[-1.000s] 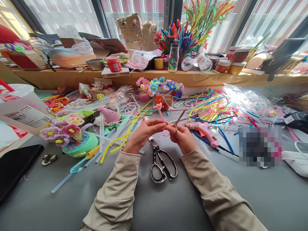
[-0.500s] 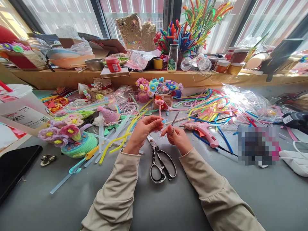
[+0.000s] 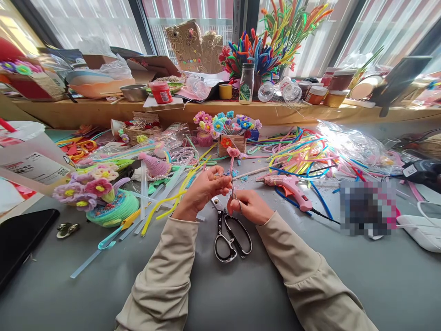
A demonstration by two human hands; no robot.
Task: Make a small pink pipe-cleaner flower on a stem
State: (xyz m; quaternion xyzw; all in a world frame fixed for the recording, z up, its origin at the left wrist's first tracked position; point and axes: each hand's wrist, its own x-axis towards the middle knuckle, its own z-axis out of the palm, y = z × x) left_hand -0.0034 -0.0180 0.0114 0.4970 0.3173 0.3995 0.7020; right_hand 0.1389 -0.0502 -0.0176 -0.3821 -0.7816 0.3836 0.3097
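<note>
My left hand [image 3: 206, 189] pinches the stem of a small pink pipe-cleaner flower [image 3: 233, 152], which stands upright above the fingers. Close beside it, my right hand [image 3: 251, 206] is closed on small scissors [image 3: 234, 192], a finger in the handle loop. Their thin blades point up and reach the flower's stem near my left fingertips. Whether the blades are apart I cannot tell. A large pair of black-handled scissors [image 3: 231, 239] lies on the table below both hands.
A pink glue gun [image 3: 292, 189] lies right of my hands, its cord trailing right. Loose pipe cleaners [image 3: 299, 154] are heaped behind it. A green basket with pipe-cleaner flowers [image 3: 113, 209] and yellow pipe cleaners [image 3: 161, 202] lie left. A phone [image 3: 24, 241] rests far left.
My right hand has turned and moved slightly left and down, bringing the small scissors against the flower's stem. The flower has shifted a little right and down with my left hand.
</note>
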